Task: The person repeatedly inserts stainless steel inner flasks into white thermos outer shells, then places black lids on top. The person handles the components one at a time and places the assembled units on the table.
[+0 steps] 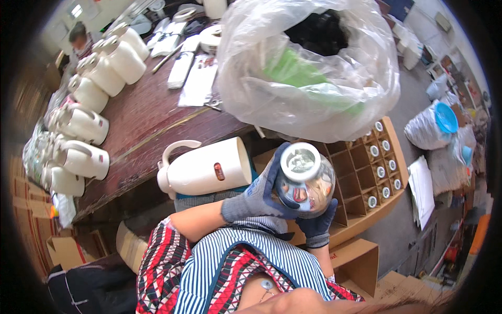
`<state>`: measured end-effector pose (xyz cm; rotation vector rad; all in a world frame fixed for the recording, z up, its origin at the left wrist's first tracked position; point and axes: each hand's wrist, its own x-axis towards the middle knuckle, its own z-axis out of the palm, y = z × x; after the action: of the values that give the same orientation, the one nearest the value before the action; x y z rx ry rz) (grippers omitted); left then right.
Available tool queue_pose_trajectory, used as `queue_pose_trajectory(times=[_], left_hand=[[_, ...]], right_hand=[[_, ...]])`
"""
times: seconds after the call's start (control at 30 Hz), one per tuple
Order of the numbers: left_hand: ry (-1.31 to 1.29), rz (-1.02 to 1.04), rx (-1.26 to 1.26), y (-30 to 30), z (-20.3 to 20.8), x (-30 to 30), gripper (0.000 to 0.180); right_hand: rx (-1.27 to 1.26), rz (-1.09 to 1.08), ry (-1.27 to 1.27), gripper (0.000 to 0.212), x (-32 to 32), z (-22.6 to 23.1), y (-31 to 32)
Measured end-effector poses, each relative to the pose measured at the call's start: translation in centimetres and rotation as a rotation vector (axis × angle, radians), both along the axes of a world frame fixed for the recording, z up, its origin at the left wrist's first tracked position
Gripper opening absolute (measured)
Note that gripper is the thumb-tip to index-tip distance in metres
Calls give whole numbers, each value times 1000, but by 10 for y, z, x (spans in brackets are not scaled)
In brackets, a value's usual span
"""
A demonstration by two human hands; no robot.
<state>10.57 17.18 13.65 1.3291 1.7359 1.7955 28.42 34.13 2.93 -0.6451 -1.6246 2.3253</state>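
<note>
A shiny silvered glass flask liner point(305, 191) with a white ring round its upper end is held in front of my body. My left hand point(259, 191), in a grey-blue knitted glove, is closed round its left side. Under its lower right side curls my right hand point(318, 222), gloved too, its fingers partly hidden. Left of the liner, a cream jug shell point(209, 168) with a curved handle lies on its side over my lap, its wide end toward the liner. Just right of my hands stands a divided cardboard box point(361, 172) holding several white-ringed pieces like the liner's end.
A large clear plastic bag point(308, 78) with dark and green contents bulges at the table's near right. Several cream jugs point(104, 73) line the left side of the dark red table point(151, 112). White packets point(183, 68) and tape rolls point(210, 37) lie farther back. An open carton point(355, 264) stands lower right.
</note>
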Motion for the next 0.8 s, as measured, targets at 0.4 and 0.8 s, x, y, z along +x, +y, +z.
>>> queue_pose_trajectory(times=[0.4,0.8], left_hand=[[134,738,-710,-249,-61,-94,61],[-509,750,-440,-215,30,-51,50]], right_hand=[[-87,164,26,85,-89,-48,67],[21,608,-62,86,-101,-52,58]])
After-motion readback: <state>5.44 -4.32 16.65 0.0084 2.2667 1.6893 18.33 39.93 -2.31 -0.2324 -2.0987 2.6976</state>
